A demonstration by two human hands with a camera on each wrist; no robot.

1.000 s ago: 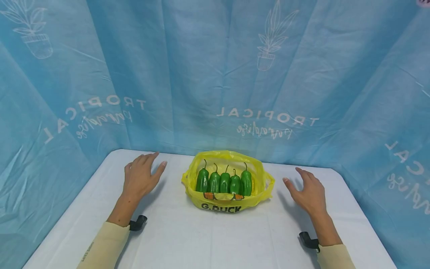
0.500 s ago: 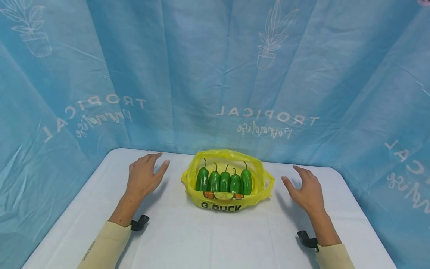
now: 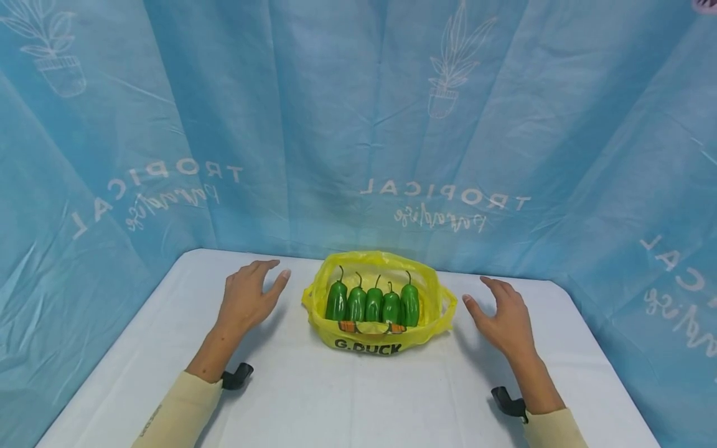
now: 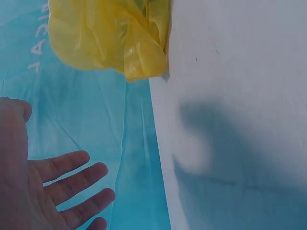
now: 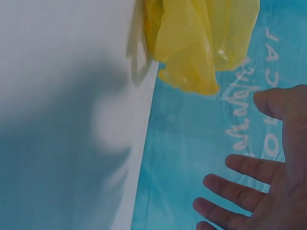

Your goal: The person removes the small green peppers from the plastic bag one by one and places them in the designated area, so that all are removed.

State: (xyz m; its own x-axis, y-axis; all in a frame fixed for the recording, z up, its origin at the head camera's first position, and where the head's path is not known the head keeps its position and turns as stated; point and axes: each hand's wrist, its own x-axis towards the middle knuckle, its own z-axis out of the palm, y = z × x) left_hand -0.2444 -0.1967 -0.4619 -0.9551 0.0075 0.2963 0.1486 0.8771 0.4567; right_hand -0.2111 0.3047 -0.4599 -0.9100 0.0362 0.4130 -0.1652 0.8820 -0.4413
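A yellow plastic bag point(image 3: 366, 340), printed "G.DUCK", stands with its mouth spread wide near the back of the table. Inside it several glossy green peppers point(image 3: 374, 304) stand in a row, stems up. My left hand point(image 3: 246, 298) hovers to the left of the bag, fingers spread and apart from it. On the right side my right hand point(image 3: 504, 316) is held above the table in the same way, its thumb nearest the bag's handle. Both wrist views show the bag's yellow side point(image 4: 108, 36) beyond bare fingers, with nothing held.
A white cloth covers the table point(image 3: 347, 398). Blue curtains point(image 3: 347, 124) with plant prints and mirrored lettering hang behind it and on both sides. Each wrist wears a black camera mount point(image 3: 238, 376).
Both hands have drifted inward toward the bag, the left one to the right and the right one to the left. The bag and peppers have not moved.
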